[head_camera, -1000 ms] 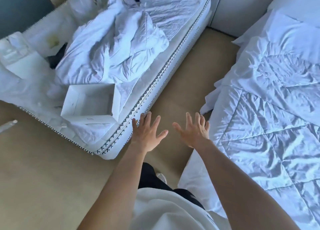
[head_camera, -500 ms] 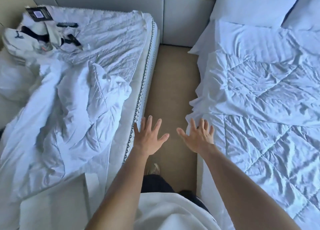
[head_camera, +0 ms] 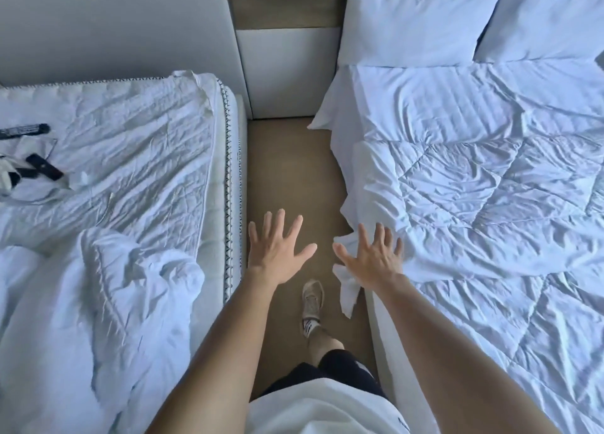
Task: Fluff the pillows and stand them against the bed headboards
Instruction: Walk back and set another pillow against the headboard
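Standing in the aisle (head_camera: 294, 159) between two beds, the person extends both arms forward. The left hand (head_camera: 277, 252) is spread wide and holds nothing. The right hand (head_camera: 371, 258) is also spread wide and empty, over the edge of the right bed's duvet (head_camera: 490, 211). Two pillows (head_camera: 415, 22) lie at 1 o'clock, at the head of the right bed, apparently leaning toward the headboard. No pillow is visible on the left bed (head_camera: 130, 146) at 10 o'clock; its headboard (head_camera: 114, 25) is bare. Judged status: no pillow is in hand; fluffing and standing remain to be done.
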A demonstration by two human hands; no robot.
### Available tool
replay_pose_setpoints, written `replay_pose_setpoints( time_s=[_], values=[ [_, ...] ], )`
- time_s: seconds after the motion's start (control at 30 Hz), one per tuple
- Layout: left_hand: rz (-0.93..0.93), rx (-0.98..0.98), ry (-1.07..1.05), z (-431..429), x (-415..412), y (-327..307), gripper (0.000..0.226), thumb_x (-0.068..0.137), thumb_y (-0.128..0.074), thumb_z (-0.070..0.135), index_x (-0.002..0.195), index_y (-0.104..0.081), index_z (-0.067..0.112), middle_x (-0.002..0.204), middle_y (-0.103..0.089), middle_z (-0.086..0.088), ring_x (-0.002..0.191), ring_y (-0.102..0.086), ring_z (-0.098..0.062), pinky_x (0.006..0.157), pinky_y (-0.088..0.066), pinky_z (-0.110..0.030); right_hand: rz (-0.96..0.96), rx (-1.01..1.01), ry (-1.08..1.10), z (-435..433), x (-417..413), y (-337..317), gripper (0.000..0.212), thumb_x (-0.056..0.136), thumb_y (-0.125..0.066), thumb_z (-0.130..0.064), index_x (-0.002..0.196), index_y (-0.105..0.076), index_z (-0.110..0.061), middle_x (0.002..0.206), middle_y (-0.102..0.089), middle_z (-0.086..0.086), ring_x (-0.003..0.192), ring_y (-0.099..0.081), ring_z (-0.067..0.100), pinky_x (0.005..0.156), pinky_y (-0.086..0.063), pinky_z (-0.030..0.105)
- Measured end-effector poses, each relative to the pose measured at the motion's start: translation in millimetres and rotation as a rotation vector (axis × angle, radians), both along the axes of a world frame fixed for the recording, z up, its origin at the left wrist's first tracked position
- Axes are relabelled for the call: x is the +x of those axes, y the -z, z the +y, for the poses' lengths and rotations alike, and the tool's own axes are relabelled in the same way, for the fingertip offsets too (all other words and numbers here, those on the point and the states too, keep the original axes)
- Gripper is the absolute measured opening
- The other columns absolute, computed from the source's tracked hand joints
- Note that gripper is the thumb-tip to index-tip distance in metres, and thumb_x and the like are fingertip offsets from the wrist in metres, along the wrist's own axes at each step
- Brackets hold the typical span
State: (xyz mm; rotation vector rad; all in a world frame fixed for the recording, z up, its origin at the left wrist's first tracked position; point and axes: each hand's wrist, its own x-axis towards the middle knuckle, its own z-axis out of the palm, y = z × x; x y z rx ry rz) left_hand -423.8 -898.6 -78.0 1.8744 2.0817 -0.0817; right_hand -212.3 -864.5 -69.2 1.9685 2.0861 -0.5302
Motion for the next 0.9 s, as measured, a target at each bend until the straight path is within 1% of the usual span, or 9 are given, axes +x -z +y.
replay_pose_setpoints(
  time_s=[0.1,0.23,0.43,0.57,0.67,0.77,0.9],
  values=[
    [0.024,-0.001,0.028,75.4,-6.0,-0.5,0.079,0.092,-0.022,0.076,0.157,-0.013,0.034,0.166,-0.005,-0.010,0.152,-0.001,-0.034,0.119,-0.005,-0.063,0.002,0.003,0.020,72.0,-8.8,3.6,0.093,0.084,-0.013,-0.083,0.157,-0.012,-0.025,0.163,-0.007,0.016,0.151,-0.002,0.034,0.119,-0.001,0.057],
    [0.032,-0.009,0.047,173.0,-13.7,-5.7,0.078,0.092,-0.022,0.075,0.157,-0.013,0.033,0.166,-0.005,-0.009,0.152,-0.002,-0.033,0.118,-0.007,-0.063,0.014,0.014,0.062,171.4,-18.0,1.5,0.094,0.083,-0.012,-0.083,0.157,-0.014,-0.024,0.163,-0.009,0.016,0.150,-0.004,0.034,0.119,-0.002,0.058],
    [0.064,-0.012,0.124,295.1,-26.6,-6.1,0.077,0.093,-0.020,0.075,0.157,-0.015,0.032,0.166,-0.008,-0.011,0.151,-0.004,-0.035,0.118,-0.009,-0.064,0.014,0.030,0.107,287.6,-27.2,0.6,0.093,0.083,-0.013,-0.083,0.155,-0.018,-0.025,0.160,-0.015,0.016,0.149,-0.008,0.033,0.120,-0.004,0.057],
    [0.064,-0.047,0.186,387.4,-36.4,3.9,0.079,0.092,-0.017,0.076,0.157,-0.012,0.033,0.166,-0.005,-0.011,0.152,-0.003,-0.035,0.117,-0.008,-0.064,0.015,-0.001,0.163,369.2,-34.1,8.2,0.088,0.086,-0.017,-0.081,0.155,-0.017,-0.027,0.162,-0.012,0.016,0.150,-0.006,0.033,0.119,-0.002,0.056],
    [0.059,-0.051,0.221,466.1,-47.7,7.4,0.079,0.092,-0.016,0.076,0.158,-0.011,0.033,0.167,-0.004,-0.011,0.152,-0.002,-0.035,0.117,-0.008,-0.064,0.020,-0.018,0.214,435.4,-39.9,13.8,0.090,0.085,-0.016,-0.082,0.156,-0.016,-0.026,0.163,-0.010,0.015,0.151,-0.004,0.034,0.120,0.000,0.057],
    [0.053,-0.055,0.255,546.1,-55.9,7.1,0.079,0.092,-0.016,0.076,0.158,-0.010,0.034,0.167,-0.003,-0.011,0.153,-0.001,-0.035,0.118,-0.006,-0.064,0.014,-0.002,0.265,502.6,-46.5,17.6,0.090,0.084,-0.017,-0.082,0.155,-0.017,-0.026,0.162,-0.012,0.015,0.149,-0.007,0.033,0.120,-0.003,0.057],
    [0.009,-0.066,0.285,654.0,-58.3,-1.5,0.079,0.092,-0.015,0.077,0.158,-0.007,0.034,0.168,-0.001,-0.009,0.153,0.000,-0.033,0.119,-0.006,-0.063,0.045,0.020,0.327,587.0,-55.4,6.8,0.086,0.086,-0.022,-0.080,0.154,-0.019,-0.027,0.160,-0.015,0.014,0.149,-0.009,0.031,0.120,-0.004,0.055]
  ],
)
